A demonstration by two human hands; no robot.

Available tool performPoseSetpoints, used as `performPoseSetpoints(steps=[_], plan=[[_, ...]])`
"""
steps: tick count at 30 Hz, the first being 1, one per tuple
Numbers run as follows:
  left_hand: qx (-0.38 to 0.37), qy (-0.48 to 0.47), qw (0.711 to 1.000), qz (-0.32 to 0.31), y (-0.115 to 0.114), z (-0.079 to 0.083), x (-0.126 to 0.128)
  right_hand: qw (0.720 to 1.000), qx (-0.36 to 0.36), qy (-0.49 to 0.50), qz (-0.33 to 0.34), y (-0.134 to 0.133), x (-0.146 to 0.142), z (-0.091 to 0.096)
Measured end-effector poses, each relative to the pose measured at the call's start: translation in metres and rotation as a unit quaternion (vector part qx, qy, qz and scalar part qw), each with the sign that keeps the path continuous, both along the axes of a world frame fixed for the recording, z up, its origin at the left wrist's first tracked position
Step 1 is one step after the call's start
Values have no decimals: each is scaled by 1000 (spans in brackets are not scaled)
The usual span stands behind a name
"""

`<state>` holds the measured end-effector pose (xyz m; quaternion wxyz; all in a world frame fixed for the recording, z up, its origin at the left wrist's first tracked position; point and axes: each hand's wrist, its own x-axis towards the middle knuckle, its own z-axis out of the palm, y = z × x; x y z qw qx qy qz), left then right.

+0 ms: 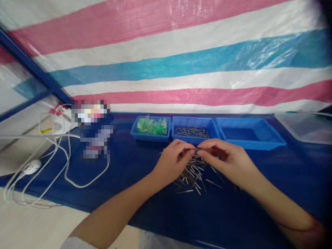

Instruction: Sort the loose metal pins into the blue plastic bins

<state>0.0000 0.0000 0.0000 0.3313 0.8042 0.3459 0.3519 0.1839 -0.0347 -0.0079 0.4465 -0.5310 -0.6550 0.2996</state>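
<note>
Over a loose pile of blind rivets, thin metal pins with a thicker sleeve at one end, my two hands meet at the fingertips. My left hand pinches one end of a slim rivet between thumb and forefinger. From the other side my right hand is closed on the same small piece, its thumb and forefinger pressed together. The fingers cover most of the piece. Just behind the hands, a middle blue bin holds more rivets.
Left of it, a blue bin holds green plastic packets; a third blue bin stands right. A clear plastic container is farther right. White cables sprawl across the blue table at left. A striped sheet hangs behind.
</note>
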Motion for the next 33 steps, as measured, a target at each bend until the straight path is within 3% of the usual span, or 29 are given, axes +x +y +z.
performPoseSetpoints(steps=[5, 9, 13, 16, 18, 24, 29, 33], plan=[[1, 17, 1000, -12, -2, 3, 0, 995, 38, -90, -2, -2, 3, 10], [-3, 18, 1000, 20, -1, 6, -3, 982, 113, -132, -73, 5, 8, 9], [-9, 16, 998, 62, 5, 10, -7, 943, 186, -219, -166, 19, 20, 4], [-1, 34, 997, 68, 10, 13, -10, 909, 170, -322, -205, 24, 26, 4], [14, 63, 996, 62, 14, 16, -14, 901, 152, -343, -220, 22, 27, 5], [74, 217, 968, -102, 22, 19, -28, 927, 162, -279, -192, 13, 30, 8], [155, 256, 947, -116, 18, 12, -21, 934, 200, -267, -127, 14, 29, 9], [230, 287, 926, -90, 9, 1, -6, 936, 210, -269, -82, 13, 24, 9]])
